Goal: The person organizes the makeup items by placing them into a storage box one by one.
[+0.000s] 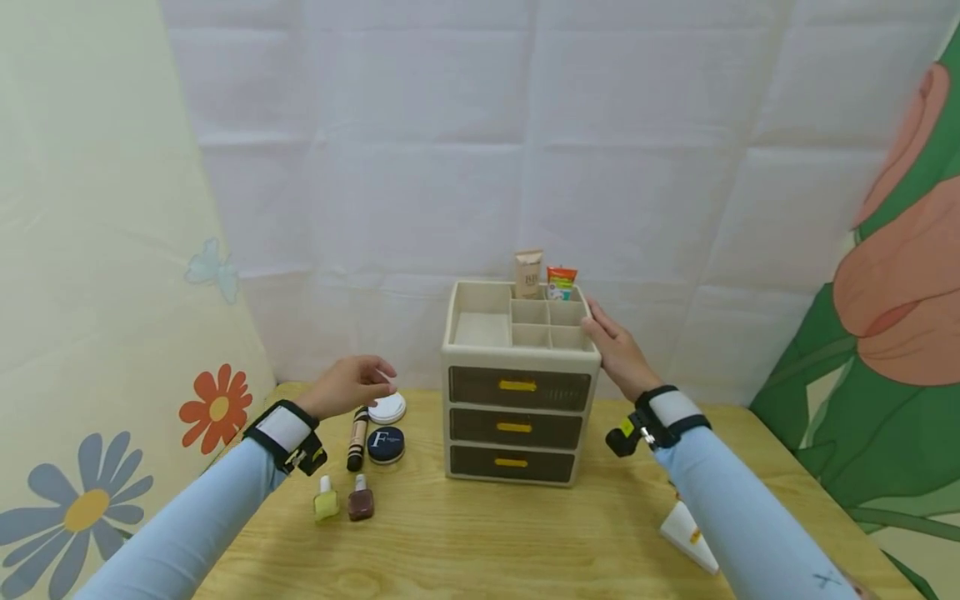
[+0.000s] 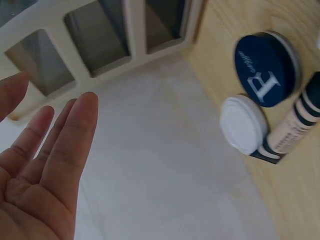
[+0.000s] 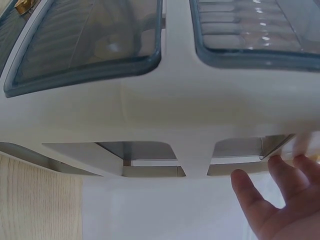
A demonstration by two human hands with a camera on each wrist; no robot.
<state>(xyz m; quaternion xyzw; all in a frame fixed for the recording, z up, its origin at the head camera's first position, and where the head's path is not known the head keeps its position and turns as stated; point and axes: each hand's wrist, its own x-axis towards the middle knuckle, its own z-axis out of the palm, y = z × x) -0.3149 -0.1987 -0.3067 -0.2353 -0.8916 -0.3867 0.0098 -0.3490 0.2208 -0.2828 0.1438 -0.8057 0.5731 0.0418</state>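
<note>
A cream drawer organizer with three dark drawers and yellow handles stands on the table. My right hand rests against its right side near the top edge, and in the right wrist view the fingertips lie at the openings in that side wall. To the left of the organizer, my left hand is held in the air with loose fingers and nothing in them. Below it are a white round case, a navy round case marked F, and a black-banded beige tube.
A beige tube and an orange-topped tube stand in the organizer's rear compartments. Yellow and dark red nail polish bottles stand at the front left. A white box lies partly behind the right forearm.
</note>
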